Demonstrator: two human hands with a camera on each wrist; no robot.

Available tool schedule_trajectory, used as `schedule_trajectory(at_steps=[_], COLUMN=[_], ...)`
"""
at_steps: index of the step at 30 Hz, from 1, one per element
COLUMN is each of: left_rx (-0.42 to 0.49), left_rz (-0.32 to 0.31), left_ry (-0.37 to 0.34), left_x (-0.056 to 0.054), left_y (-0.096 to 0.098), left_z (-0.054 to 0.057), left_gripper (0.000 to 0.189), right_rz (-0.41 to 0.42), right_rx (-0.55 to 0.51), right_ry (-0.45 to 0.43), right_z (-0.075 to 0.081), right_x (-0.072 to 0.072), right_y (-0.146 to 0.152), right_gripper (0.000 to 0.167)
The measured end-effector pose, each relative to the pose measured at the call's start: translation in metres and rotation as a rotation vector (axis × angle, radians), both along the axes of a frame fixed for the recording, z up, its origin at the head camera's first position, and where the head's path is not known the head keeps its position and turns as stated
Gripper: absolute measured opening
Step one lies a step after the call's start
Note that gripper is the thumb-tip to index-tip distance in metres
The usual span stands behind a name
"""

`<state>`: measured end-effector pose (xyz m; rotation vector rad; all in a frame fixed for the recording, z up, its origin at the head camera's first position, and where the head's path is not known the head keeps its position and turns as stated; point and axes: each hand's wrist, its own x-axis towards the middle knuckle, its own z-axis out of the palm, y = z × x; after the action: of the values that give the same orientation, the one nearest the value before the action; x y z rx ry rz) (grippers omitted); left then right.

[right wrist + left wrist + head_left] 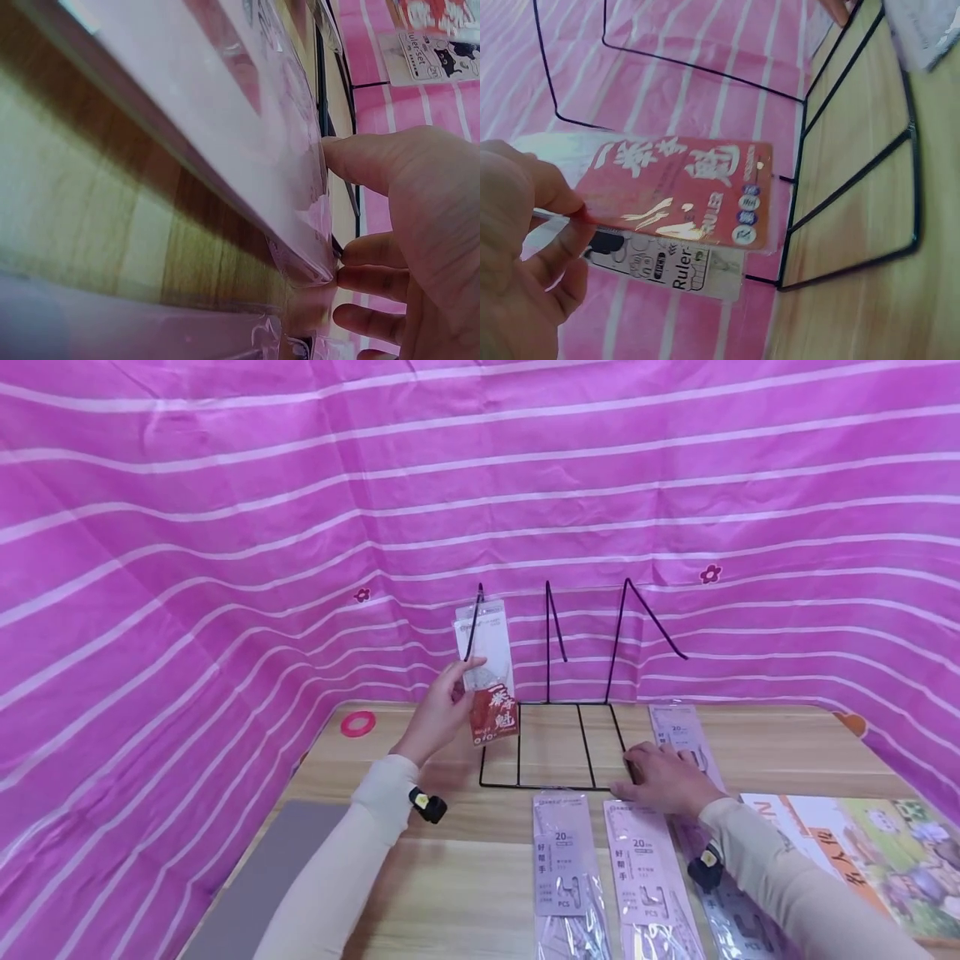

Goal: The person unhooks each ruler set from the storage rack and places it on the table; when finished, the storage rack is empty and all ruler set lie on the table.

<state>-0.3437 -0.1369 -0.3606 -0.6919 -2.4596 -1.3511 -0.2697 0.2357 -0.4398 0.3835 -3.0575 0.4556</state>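
My left hand [442,714] pinches a clear package with a red label [495,714] between thumb and fingers. The left wrist view shows "RULER" printed on that label. Behind it hangs a white ruler set package [686,270] with black drawings. Both overlap the left prong of a black wire display rack [555,787] in the head view. My right hand [671,777] grips the rack's front right corner, thumb by the front wire and fingers over the side wire. Beneath this hand lies a pale purple package [678,727], partly covered by hand and forearm.
Two more purple packages marked "20", one left [566,860] and one right [645,868], lie before the rack. An illustrated book [892,852] is at right, a grey mat [277,860] at left. A pink ring [358,723] lies back left. Pink striped cloth [247,560] encloses the table.
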Motion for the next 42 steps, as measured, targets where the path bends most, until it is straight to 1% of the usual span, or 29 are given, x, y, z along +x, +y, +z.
schedule_trajectory(at_steps=[1, 4, 7, 11, 14, 17, 19, 21, 23, 26, 28, 30, 33, 35, 39, 40, 42], left_rx=[-0.008, -0.034, -0.044, -0.062, -0.07, -0.068, -0.059, -0.05, -0.038, -0.038, -0.039, -0.037, -0.037, -0.042, -0.095, -0.114, -0.18], left_rz=[-0.009, -0.037, -0.058, -0.068, -0.065, -0.066, -0.08, -0.1, -0.129, -0.16, -0.181, -0.194, -0.203, -0.227, -0.276, -0.279, -0.259], left_ry=[-0.012, -0.02, -0.033, -0.081, -0.119, -0.139, -0.138, -0.128, -0.12, -0.136, -0.183, -0.254, -0.374, -0.439, -0.512, -0.525, -0.524], left_x=[0.005, 0.02, 0.038, 0.064, 0.083, 0.102, 0.113, 0.123, 0.13, 0.142, 0.147, 0.149, 0.152, 0.155, 0.158, 0.159, 0.159], left_y=[-0.002, -0.011, -0.021, -0.032, -0.04, -0.047, -0.05, -0.051, -0.049, -0.052, -0.051, -0.05, -0.048, -0.046, -0.04, -0.039, -0.037], left_z=[0.002, 0.005, 0.008, 0.01, 0.01, 0.01, 0.011, 0.013, 0.014, 0.012, 0.008, 0.0, -0.016, -0.029, -0.051, -0.056, -0.063], left_gripper=[0.058, 0.058, 0.058, 0.058, 0.059, 0.061, 0.061, 0.062, 0.063, 0.061, 0.059, 0.058, 0.057, 0.058, 0.057, 0.058, 0.057], right_rz=[-0.004, -0.008, -0.006, -0.017, -0.021, -0.006, -0.005, -0.009, -0.023, -0.022, -0.024, -0.026, -0.026, -0.027, -0.026, -0.023, -0.02], right_rx=[0.001, -0.003, -0.011, -0.005, 0.005, 0.007, 0.008, 0.009, 0.012, 0.011, 0.008, 0.008, 0.01, 0.009, -0.002, -0.003, -0.004], right_ry=[-0.003, -0.014, -0.023, -0.029, -0.034, -0.033, -0.037, -0.043, -0.048, -0.053, -0.051, -0.052, -0.06, -0.064, -0.065, -0.061, -0.056], right_z=[0.001, 0.002, 0.002, 0.003, 0.004, 0.004, 0.004, 0.005, 0.006, 0.005, 0.006, 0.007, 0.008, 0.008, 0.008, 0.008, 0.007], right_x=[0.0, 0.001, 0.0, 0.0, 0.0, -0.001, -0.002, -0.002, -0.001, -0.002, -0.002, -0.003, -0.002, -0.001, 0.0, 0.001, 0.001], right_y=[0.001, 0.002, 0.0, -0.001, -0.003, -0.005, -0.005, -0.003, 0.001, -0.001, 0.0, 0.002, 0.003, 0.002, 0.001, 0.001, 0.0], right_gripper=[0.078, 0.077, 0.077, 0.076, 0.076, 0.077, 0.077, 0.077, 0.077, 0.076, 0.076, 0.076, 0.077, 0.078, 0.079, 0.079, 0.08])
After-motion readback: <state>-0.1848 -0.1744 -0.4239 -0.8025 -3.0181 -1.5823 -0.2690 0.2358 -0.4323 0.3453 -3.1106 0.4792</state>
